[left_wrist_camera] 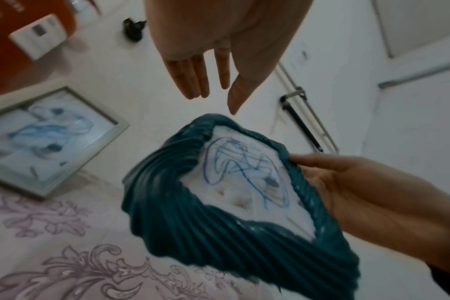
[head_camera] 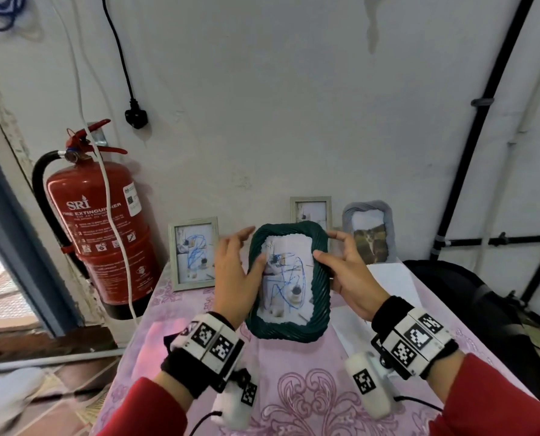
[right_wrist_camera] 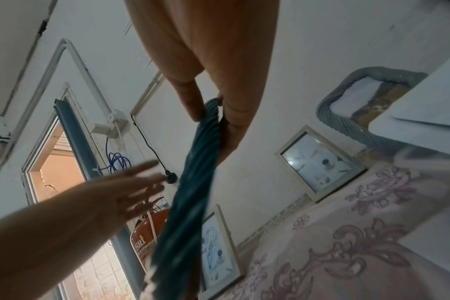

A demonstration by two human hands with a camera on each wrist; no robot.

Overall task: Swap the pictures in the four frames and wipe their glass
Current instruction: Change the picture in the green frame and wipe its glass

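I hold a dark green ribbed picture frame (head_camera: 320,287) upright above the table. Its picture (head_camera: 286,278) is a pale photo with blue scribbles. My right hand (head_camera: 334,250) grips the frame's right edge, thumb on the front and fingers behind. The right wrist view shows that pinch on the green frame (right_wrist_camera: 188,192) edge-on. My left hand (head_camera: 246,247) hovers at the frame's left side with straight fingers (left_wrist_camera: 193,81), holding nothing. Three other frames lean on the wall: a pale one with a scribbled picture (head_camera: 194,253), a small pale one (head_camera: 309,209) and a grey ribbed one (head_camera: 369,228).
The table wears a pink patterned cloth (head_camera: 294,398). White sheets (head_camera: 388,278) lie on it at the right. A red fire extinguisher (head_camera: 105,231) hangs on the wall to the left. A black bag (head_camera: 467,294) and a stand sit to the right.
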